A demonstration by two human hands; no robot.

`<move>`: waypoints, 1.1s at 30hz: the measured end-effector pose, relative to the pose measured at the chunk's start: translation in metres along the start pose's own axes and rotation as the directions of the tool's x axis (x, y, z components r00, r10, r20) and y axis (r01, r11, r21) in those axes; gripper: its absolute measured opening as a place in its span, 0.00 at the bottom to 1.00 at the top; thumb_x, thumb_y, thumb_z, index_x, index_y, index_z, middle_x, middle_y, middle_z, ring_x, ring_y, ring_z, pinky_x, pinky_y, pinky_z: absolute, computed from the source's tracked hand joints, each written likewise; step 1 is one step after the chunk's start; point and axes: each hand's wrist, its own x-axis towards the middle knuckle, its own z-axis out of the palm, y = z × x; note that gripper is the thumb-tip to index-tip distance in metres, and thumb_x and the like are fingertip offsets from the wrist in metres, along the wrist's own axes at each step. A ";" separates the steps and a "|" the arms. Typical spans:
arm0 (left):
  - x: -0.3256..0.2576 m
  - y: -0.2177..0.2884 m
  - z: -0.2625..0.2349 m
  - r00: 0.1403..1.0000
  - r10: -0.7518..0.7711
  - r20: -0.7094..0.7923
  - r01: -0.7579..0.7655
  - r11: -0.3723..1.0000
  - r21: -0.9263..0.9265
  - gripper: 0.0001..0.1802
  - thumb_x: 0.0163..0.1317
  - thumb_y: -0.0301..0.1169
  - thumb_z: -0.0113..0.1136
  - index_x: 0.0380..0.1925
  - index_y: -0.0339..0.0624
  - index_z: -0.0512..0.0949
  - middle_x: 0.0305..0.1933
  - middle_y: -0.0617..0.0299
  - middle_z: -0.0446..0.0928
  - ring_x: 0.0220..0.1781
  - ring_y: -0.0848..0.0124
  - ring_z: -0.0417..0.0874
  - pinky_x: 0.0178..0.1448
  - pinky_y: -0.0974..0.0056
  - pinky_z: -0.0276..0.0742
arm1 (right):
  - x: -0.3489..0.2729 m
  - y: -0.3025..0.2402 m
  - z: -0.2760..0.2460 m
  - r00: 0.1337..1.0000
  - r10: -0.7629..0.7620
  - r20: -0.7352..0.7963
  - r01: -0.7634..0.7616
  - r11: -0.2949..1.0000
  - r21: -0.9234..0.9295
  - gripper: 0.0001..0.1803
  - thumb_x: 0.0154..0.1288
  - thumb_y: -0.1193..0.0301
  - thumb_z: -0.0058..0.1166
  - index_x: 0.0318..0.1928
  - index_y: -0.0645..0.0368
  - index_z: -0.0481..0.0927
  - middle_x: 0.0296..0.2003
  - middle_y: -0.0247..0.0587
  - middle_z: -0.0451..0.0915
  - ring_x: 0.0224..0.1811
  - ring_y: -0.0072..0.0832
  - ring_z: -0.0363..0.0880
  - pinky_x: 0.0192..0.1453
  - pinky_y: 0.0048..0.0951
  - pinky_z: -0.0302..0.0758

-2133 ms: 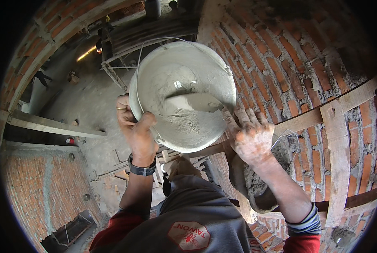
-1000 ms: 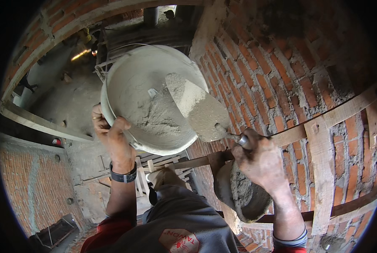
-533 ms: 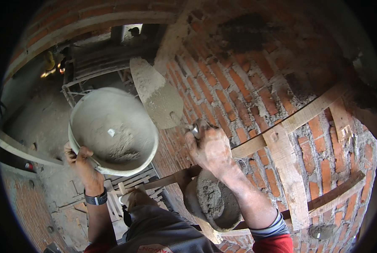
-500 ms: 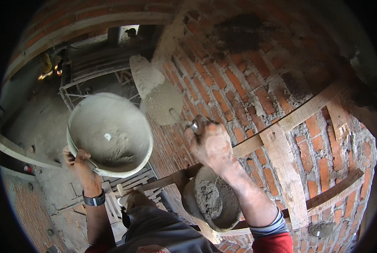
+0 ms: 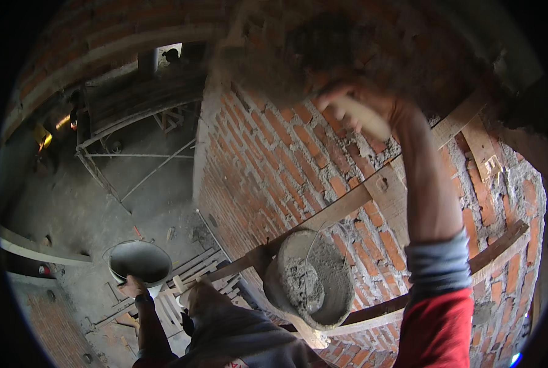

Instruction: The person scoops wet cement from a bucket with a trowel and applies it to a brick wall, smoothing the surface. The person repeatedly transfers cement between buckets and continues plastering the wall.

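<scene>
My right hand (image 5: 372, 101) is raised high against the red brick wall (image 5: 268, 165), closed around the pale handle of a trowel (image 5: 363, 119); the blade and its mortar are a grey blur up and to the left. My left hand (image 5: 131, 286) hangs low at the lower left and grips the rim of a round metal pan (image 5: 140, 260), which looks dark inside. A mortar-caked bucket (image 5: 310, 285) with wet mortar in it sits between my arms, against the wall by the wooden planks.
Wooden scaffold planks (image 5: 347, 205) run slantwise across the wall, and another plank (image 5: 494, 251) sits lower right. Far below lie a dusty concrete floor (image 5: 102, 196), a metal scaffold frame (image 5: 120, 156) and stacked timber (image 5: 194, 276). A brick ledge (image 5: 47, 319) is at lower left.
My right hand swung the loaded trowel from the pan up to the wall overhead. My left hand lowered the pan far down to the left. The bucket came into view.
</scene>
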 end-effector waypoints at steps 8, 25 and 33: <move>0.046 -0.068 -0.113 0.943 -0.186 -0.275 0.309 0.792 0.527 0.38 0.47 0.39 0.76 0.55 0.31 0.72 0.55 0.36 0.79 0.51 0.44 0.84 0.61 0.42 0.80 | -0.090 0.000 -0.100 0.566 -0.213 -0.796 -0.267 0.867 -0.422 0.18 0.73 0.56 0.58 0.53 0.55 0.84 0.28 0.33 0.79 0.20 0.17 0.73 0.24 0.24 0.71; 0.011 -0.002 0.010 0.883 0.170 0.439 -0.075 0.972 -0.224 0.33 0.60 0.26 0.66 0.66 0.32 0.71 0.65 0.53 0.77 0.64 0.61 0.78 0.72 0.56 0.69 | -0.260 0.070 0.060 0.693 -0.164 -0.703 -0.212 0.885 -0.415 0.09 0.66 0.70 0.66 0.35 0.62 0.80 0.24 0.24 0.69 0.26 0.13 0.60 0.30 0.22 0.56; -0.031 0.103 0.060 0.600 0.620 0.506 -0.472 0.785 -0.402 0.15 0.64 0.17 0.62 0.50 0.41 0.81 0.50 0.63 0.84 0.51 0.71 0.82 0.58 0.65 0.77 | -0.333 0.148 0.113 0.685 0.050 -0.727 -0.227 0.963 -0.148 0.13 0.73 0.62 0.61 0.38 0.59 0.79 0.24 0.24 0.69 0.24 0.12 0.61 0.28 0.20 0.53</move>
